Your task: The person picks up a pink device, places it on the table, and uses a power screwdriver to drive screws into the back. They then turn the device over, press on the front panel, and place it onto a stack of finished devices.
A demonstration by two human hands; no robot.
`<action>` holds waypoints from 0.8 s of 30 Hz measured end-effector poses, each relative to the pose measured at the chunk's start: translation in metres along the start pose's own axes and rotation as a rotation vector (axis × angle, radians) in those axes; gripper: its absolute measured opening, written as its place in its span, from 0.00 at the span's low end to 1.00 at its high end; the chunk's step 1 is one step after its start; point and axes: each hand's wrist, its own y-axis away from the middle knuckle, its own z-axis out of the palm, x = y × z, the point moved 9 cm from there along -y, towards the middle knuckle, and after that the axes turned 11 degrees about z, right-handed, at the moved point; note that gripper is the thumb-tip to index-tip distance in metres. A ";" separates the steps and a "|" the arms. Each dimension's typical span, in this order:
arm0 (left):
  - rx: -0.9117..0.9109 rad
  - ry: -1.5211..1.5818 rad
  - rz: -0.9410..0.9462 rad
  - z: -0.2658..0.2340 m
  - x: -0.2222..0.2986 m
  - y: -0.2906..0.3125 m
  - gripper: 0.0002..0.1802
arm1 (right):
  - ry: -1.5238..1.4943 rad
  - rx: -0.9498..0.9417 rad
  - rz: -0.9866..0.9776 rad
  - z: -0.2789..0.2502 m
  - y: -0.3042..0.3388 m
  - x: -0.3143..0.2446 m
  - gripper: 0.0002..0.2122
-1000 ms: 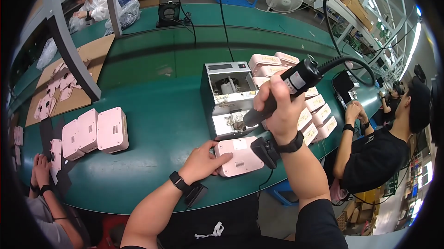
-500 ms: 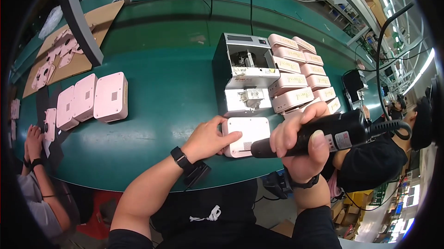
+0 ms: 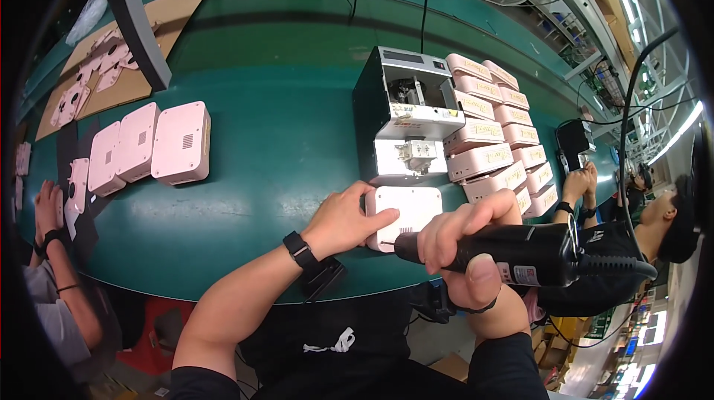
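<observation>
My left hand point(image 3: 343, 220) pressed flat on the pink rounded-square plastic housing point(image 3: 405, 214) at the green belt's point(image 3: 275, 147) near edge, while my right hand point(image 3: 465, 247), fist closed round the black corded electric screwdriver point(image 3: 513, 253), held it lying leftward, tip at the housing's near edge.

The pink housing point(image 3: 405, 215) lies flat on the green belt right in front of me, its pale, rounded-cornered face turned up, with a small grille of slots near the corner closest to me. It sits just before the grey machine. My electric screwdriver point(image 3: 513, 253) is black and thick-barrelled (a coiled cable runs off its rear end, to my right), lying nearly level across my view, tip pointing left. Its thin bit meets the housing at the near edge, beside the grille.
</observation>
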 end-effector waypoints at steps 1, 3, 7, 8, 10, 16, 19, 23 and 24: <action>0.005 -0.028 0.010 -0.001 0.000 0.000 0.41 | -0.004 0.010 0.006 0.000 0.000 0.001 0.22; 0.011 -0.052 0.019 -0.001 -0.001 0.000 0.41 | -0.012 0.032 0.015 0.000 0.000 0.002 0.23; 0.038 -0.056 0.051 -0.002 -0.002 -0.001 0.41 | -0.029 0.029 0.029 0.001 -0.002 0.004 0.23; 0.035 -0.053 0.047 -0.002 -0.003 -0.001 0.41 | -0.028 0.029 0.030 0.000 -0.002 0.004 0.23; 0.029 -0.046 0.038 -0.001 -0.003 -0.001 0.41 | -0.031 0.035 0.025 -0.002 -0.002 0.003 0.23; 0.006 -0.032 0.015 0.000 -0.002 -0.001 0.41 | -0.033 0.038 0.020 -0.001 -0.001 0.002 0.24; 0.009 -0.037 0.018 0.001 -0.003 -0.001 0.42 | -0.019 0.034 0.033 0.000 -0.001 0.003 0.24; 0.030 -0.057 0.046 0.000 -0.004 -0.002 0.42 | -0.045 0.004 0.021 0.001 -0.002 0.004 0.23; 0.029 -0.053 0.045 0.000 -0.004 -0.002 0.42 | -0.045 0.005 0.020 0.001 -0.002 0.004 0.23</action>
